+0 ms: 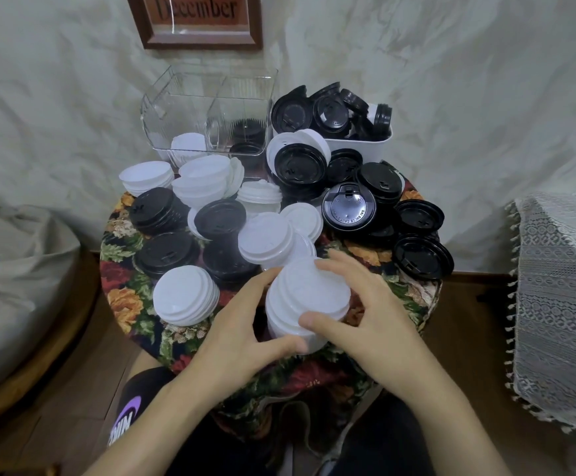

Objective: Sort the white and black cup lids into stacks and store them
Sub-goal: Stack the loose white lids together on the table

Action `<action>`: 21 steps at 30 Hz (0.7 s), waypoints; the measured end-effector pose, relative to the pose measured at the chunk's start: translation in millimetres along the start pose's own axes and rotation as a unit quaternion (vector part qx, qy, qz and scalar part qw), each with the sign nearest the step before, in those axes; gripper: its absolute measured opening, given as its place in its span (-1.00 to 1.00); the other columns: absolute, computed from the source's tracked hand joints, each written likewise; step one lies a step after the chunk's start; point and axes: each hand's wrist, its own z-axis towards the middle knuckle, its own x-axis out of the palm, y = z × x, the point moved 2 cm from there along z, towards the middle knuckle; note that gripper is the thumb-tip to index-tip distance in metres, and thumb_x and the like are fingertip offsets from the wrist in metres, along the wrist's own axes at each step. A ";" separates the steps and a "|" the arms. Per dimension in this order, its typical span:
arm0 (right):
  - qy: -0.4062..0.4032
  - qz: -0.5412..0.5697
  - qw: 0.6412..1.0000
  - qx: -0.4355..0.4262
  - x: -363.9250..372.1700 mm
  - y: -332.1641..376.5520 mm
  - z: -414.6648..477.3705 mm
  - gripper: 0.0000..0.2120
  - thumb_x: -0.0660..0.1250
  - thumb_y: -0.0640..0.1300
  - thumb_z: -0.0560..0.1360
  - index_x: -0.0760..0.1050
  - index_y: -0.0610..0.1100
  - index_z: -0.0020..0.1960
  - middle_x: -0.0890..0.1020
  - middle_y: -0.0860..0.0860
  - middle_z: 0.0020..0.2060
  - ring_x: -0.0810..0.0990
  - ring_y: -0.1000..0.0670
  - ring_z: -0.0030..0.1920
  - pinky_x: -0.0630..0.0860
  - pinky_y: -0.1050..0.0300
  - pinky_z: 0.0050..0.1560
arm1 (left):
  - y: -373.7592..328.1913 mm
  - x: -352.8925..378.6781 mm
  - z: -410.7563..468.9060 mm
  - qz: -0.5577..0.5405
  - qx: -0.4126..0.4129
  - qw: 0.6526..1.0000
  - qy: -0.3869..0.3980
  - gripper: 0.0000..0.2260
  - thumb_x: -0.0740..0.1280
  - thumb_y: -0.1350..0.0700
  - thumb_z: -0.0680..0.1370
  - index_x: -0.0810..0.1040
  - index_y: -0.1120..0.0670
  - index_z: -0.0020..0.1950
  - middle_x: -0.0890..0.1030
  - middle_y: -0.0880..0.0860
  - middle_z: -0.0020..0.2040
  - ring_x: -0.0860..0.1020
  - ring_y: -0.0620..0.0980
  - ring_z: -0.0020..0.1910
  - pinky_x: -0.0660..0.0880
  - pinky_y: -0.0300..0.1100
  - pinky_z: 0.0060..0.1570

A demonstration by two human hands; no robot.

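Observation:
A tall stack of white lids (305,297) stands at the near edge of the small round table (121,290). My left hand (241,341) grips its left side and base. My right hand (358,314) holds its top lid, thumb in front and fingers curled over the far rim. More white lid stacks (185,295) and black lid stacks (168,250) lie scattered over the floral cloth. A clear two-part container (211,97) at the back holds a few white lids on the left and black lids on the right.
A white bin (362,144) at the back right is heaped with black lids. A framed sign (199,20) leans on the draped wall behind. A lace-covered surface (561,269) stands to the right and a grey cushion (11,269) to the left.

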 end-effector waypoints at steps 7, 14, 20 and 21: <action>0.054 -0.044 0.998 -0.015 -2.7 3.2 -6.2 -0.31 0.46 0.26 0.45 0.33 0.29 0.53 0.14 0.59 0.44 0.09 0.42 0.49 0.17 0.27 0.43 | -2.3 -0.8 -1.5 -0.012 0.003 1.000 -0.002 -0.19 0.55 -0.33 0.31 0.31 -0.35 0.51 0.41 -0.40 0.46 0.36 -0.36 0.45 0.34 -0.17 0.39; 0.009 -0.036 0.999 -0.025 -1.9 5.1 -4.4 -0.43 0.41 0.35 0.37 0.53 0.28 0.36 0.34 0.41 0.30 0.31 0.21 0.43 0.36 0.09 0.38 | 0.0 -0.6 -2.0 -0.010 0.013 1.000 -0.001 -0.20 0.56 -0.25 0.36 0.31 -0.31 0.54 0.40 -0.37 0.48 0.35 -0.32 0.49 0.32 -0.14 0.43; 0.048 0.006 0.998 -0.041 -1.5 1.6 -3.9 -0.40 0.39 0.08 0.52 0.34 0.24 0.53 0.23 0.44 0.52 0.16 0.34 0.55 0.22 0.16 0.52 | -0.5 -0.6 0.1 -0.023 0.019 1.000 0.006 -0.19 0.58 -0.18 0.39 0.32 -0.25 0.58 0.43 -0.33 0.49 0.36 -0.27 0.51 0.33 -0.08 0.45; 0.046 -0.001 0.998 -0.040 -0.4 1.3 -3.8 -0.37 0.41 0.12 0.51 0.32 0.23 0.54 0.23 0.44 0.51 0.17 0.35 0.53 0.24 0.19 0.50 | 0.1 -0.5 0.3 -0.024 0.019 1.000 0.006 -0.19 0.58 -0.17 0.39 0.32 -0.25 0.58 0.43 -0.33 0.49 0.36 -0.27 0.51 0.33 -0.08 0.45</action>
